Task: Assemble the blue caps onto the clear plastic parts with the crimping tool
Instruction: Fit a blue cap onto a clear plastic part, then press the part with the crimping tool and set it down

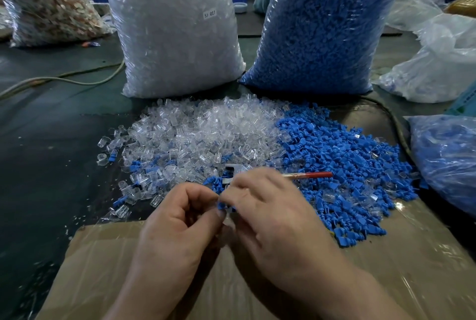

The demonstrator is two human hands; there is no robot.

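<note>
Hands together at the near edge of the heaps, above the cardboard (412,255). Left hand (180,216) and right hand (270,212) have their fingers curled, and the fingertips meet on one cap (222,205), pinched from both sides. Motion blur hides whether a clear part sits under it.

Loose clear parts (201,129) are heaped left and loose caps (347,165) right, the heaps touching.

Tool (315,174): the metal head shows just beyond the right hand's knuckles, the red handle points right across the caps. Cannot tell whether it is held or merely lying there.

Behind the heaps on the desk (51,139), upright: bag of clear parts (175,25) and bag of caps (329,25), side by side.
</note>
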